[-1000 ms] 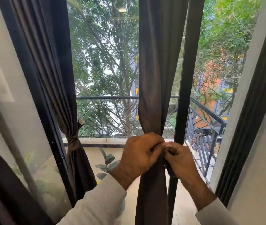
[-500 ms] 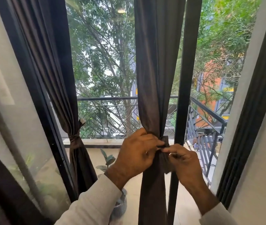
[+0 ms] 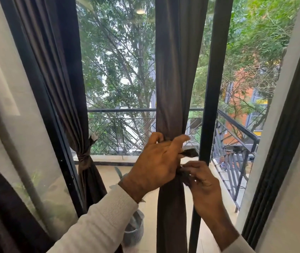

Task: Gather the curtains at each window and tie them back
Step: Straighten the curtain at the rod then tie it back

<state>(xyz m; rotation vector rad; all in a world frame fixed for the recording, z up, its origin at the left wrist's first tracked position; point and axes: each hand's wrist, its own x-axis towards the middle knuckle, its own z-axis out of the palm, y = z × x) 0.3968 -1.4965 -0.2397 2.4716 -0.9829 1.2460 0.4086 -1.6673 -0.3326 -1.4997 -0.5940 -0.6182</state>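
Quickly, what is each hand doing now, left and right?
Left hand: pinches the dark brown fabric tie-back band around the gathered brown curtain.
Right hand: pinches the band's lower end.

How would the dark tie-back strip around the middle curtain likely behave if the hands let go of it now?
Probably floppy: the tie-back strip has a free end that bends where it sticks out past the left hand. It may slip loose, since the right hand pinches it and no finished knot shows. The gathered middle curtain would likely spread again.

A black balcony railing (image 3: 237,125) is running behind the glass; green trees (image 3: 120,70) and an orange building (image 3: 240,99) are showing beyond the railing.
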